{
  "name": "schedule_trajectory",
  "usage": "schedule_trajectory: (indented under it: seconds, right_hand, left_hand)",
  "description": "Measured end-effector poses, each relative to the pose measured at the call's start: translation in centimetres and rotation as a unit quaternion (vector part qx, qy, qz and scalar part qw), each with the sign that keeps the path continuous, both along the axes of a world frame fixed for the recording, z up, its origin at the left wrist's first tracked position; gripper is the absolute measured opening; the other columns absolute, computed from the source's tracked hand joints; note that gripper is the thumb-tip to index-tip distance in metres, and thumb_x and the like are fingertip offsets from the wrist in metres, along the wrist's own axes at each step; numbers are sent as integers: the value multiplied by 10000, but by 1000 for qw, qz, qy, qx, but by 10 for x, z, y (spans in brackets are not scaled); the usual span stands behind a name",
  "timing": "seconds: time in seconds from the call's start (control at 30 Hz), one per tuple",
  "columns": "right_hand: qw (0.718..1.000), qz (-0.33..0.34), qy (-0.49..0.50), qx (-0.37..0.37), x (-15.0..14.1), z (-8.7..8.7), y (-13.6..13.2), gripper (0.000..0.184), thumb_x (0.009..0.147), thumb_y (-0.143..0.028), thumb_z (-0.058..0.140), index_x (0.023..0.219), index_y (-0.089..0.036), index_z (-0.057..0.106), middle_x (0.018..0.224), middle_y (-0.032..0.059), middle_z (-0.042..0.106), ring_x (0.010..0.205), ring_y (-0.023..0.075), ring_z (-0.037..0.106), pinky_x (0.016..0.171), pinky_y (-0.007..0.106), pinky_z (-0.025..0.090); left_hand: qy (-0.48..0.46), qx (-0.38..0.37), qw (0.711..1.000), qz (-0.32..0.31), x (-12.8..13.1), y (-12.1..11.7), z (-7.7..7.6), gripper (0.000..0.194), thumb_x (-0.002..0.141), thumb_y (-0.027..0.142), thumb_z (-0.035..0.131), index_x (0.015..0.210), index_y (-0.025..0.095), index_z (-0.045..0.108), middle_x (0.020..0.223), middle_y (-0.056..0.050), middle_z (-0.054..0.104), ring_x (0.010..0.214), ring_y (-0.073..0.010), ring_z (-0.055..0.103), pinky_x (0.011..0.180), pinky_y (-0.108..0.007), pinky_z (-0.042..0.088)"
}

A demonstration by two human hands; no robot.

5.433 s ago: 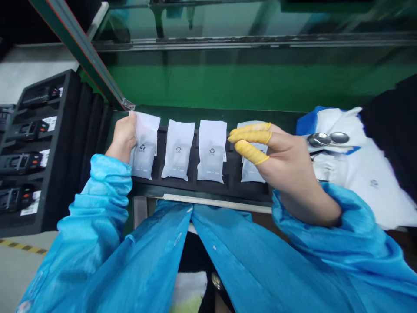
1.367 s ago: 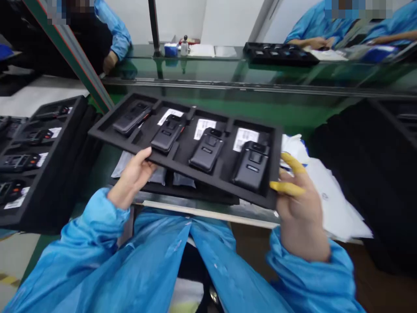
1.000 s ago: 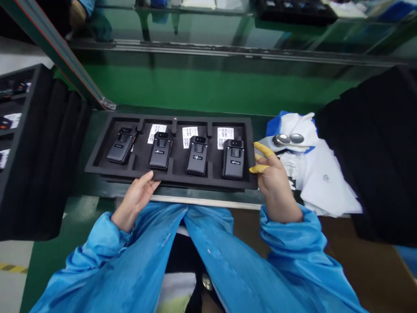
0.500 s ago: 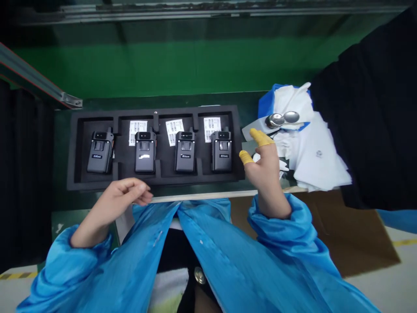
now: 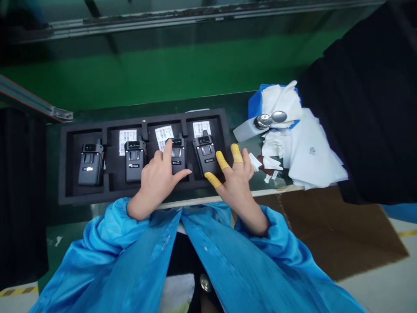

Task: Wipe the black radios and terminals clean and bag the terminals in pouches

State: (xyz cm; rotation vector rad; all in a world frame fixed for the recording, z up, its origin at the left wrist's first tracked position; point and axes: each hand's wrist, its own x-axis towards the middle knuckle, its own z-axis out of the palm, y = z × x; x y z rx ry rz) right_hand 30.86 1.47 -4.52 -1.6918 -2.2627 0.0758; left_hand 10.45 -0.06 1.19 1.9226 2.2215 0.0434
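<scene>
The right hand [image 5: 237,180] is open, fingers spread, with yellow covers on the thumb and two fingers; it grips nothing. The thumb and one finger reach the lower right corner of the end radio [image 5: 204,152]; whether they touch is hard to tell. This radio lies just ahead and to the left of that hand, which is the nearer one, its long axis running away from the person, antenna end leaning left. The left hand [image 5: 157,180] is also open, index finger pointing forward over the third radio [image 5: 177,161], thumb stretched across its foot, clasping nothing visible. Left of that hand lie two more radios [image 5: 135,161]. All four sit in a black tray [image 5: 63,165] on the surface [image 5: 228,102]. Beyond the right hand, to its right, are paper scraps [image 5: 272,163], a bottle [image 5: 249,129] and white bags [image 5: 312,161].
</scene>
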Motion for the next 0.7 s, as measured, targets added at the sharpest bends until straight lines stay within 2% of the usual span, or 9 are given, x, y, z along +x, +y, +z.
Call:
schedule_trajectory:
  seconds: [0.13, 0.23, 0.33, 0.4, 0.53, 0.63, 0.7]
  right_hand:
    - [1000, -10, 12, -7, 0, -2, 3, 595, 864, -600, 519, 1187, -117, 644, 1463, 267, 431, 1413, 461, 264, 1052, 672, 263]
    - [999, -4, 45, -15, -2, -2, 3, 606, 827, -636, 554, 1123, -119, 664, 1459, 275, 435, 1411, 478, 272, 1054, 705, 236]
    - [996, -3, 92, 8, -7, -3, -1, 518, 827, -606, 578, 1104, -176, 655, 1472, 223, 443, 1422, 449, 283, 1060, 693, 261]
    - [991, 3, 128, 33, -11, -2, -4, 455, 841, -564, 581, 1140, -225, 630, 1460, 175, 467, 1423, 402, 314, 1066, 659, 302]
    - [979, 19, 196, 48, -18, -3, -9, 493, 816, -557, 627, 1224, -284, 588, 1397, 131, 523, 1406, 351, 358, 1092, 614, 333]
    - [973, 35, 223, 42, -22, -6, -10, 535, 771, -594, 669, 1214, -300, 611, 1327, 107, 573, 1372, 347, 401, 1115, 591, 324]
    - [970, 44, 231, 53, -24, -8, -10, 544, 762, -609, 672, 1208, -301, 625, 1290, 99, 596, 1344, 341, 433, 1115, 576, 330]
  left_hand:
    - [-13, -17, 1000, 10, 5, 5, 1, 928, 804, 546, 684, 1538, 182, 249, 1087, -157, 589, 928, -334, 657, 710, -352, 534]
    - [-60, 1, 998, 24, 3, 8, -3, 1027, 714, 545, 771, 1534, 188, 266, 1032, -146, 577, 900, -352, 655, 738, -371, 532]
    - [-113, 26, 993, 31, 1, 12, -7, 1040, 667, 481, 826, 1520, 205, 298, 1007, -123, 566, 884, -345, 656, 786, -402, 529]
    - [-136, 15, 990, 40, -1, 14, -6, 1017, 679, 439, 820, 1517, 199, 296, 1040, -137, 563, 920, -370, 653, 820, -455, 524]
    - [-160, -15, 985, 64, -2, 18, 0, 1050, 671, 392, 819, 1525, 165, 253, 1152, -199, 554, 1067, -437, 613, 905, -547, 482]
    - [-206, -9, 976, 75, -5, 20, 1, 1099, 634, 365, 840, 1529, 162, 235, 1188, -202, 576, 1118, -434, 596, 940, -535, 466]
    - [-244, 1, 966, 81, -9, 20, -2, 1117, 618, 371, 848, 1530, 174, 235, 1101, -154, 633, 1065, -405, 625, 915, -503, 482]
